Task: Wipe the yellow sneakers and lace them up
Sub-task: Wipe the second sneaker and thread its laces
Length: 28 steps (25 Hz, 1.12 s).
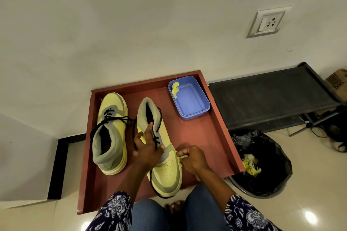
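Head view, looking down on a red tray (216, 137) set on the floor against the wall.

Working left to right. At 9 o'clock on the tray, the left sneaker (110, 133) stands upright, toe toward the wall. Yellow-green upper, grey tongue and collar, pale sole. Black lace threaded through the lower eyelets only, ends trailing loose over the side. I judge lacing unfinished here; whether it has been wiped I cannot tell.

Centre, around 6 o'clock, the right sneaker (163, 159) points toe toward me. Same colours, perforated toe box, black lace hanging slack round the toe. My left hand (148, 148) rests on the midfoot, fingers spread and bent over the lace area, steadying the shoe. My right hand (193, 157) is at the shoe's outer edge, fingers curled tight round a small yellow wipe (181, 157) pressed to the upper near the sole. I judge wiping is in progress on this shoe, lacing to follow.

At 1 o'clock on the tray, a blue tub (195, 107) with another yellow scrap (175, 89) at its rim.

At 4 o'clock, off the tray, a bin with black liner (270, 155) holding used yellow wipes (250, 165), which suggests some wiping already done.

Remaining, in my estimate: finish wiping, then lace and tie both.
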Available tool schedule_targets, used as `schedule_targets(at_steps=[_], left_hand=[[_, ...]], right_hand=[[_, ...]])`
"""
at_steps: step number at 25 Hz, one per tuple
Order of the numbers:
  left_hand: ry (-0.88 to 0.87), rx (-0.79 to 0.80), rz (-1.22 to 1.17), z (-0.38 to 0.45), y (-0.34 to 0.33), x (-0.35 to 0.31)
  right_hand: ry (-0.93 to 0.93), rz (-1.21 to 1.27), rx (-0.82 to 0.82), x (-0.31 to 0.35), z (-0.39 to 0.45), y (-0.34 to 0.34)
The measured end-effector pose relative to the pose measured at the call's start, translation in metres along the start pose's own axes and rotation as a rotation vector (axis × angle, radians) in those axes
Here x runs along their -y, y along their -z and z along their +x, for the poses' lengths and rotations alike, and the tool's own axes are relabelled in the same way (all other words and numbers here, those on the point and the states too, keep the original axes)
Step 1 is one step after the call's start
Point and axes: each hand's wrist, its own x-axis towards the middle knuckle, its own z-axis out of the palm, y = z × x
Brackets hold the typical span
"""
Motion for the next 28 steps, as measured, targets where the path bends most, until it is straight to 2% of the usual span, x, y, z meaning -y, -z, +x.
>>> schedule_targets(at_steps=[11, 21, 28], left_hand=[[-0.009, -0.013, -0.026, 0.0, -0.002, -0.003], [-0.026, -0.04, -0.034, 0.003, -0.006, 0.003], [-0.01, -0.062, -0.014, 0.004, -0.007, 0.001]], right_hand=[[0.017, 0.001, -0.054, 0.001, 0.0, -0.002], [0.01, -0.077, -0.013, 0.046, 0.028, -0.001], [0.036, -0.079, -0.027, 0.035, 0.022, -0.003]])
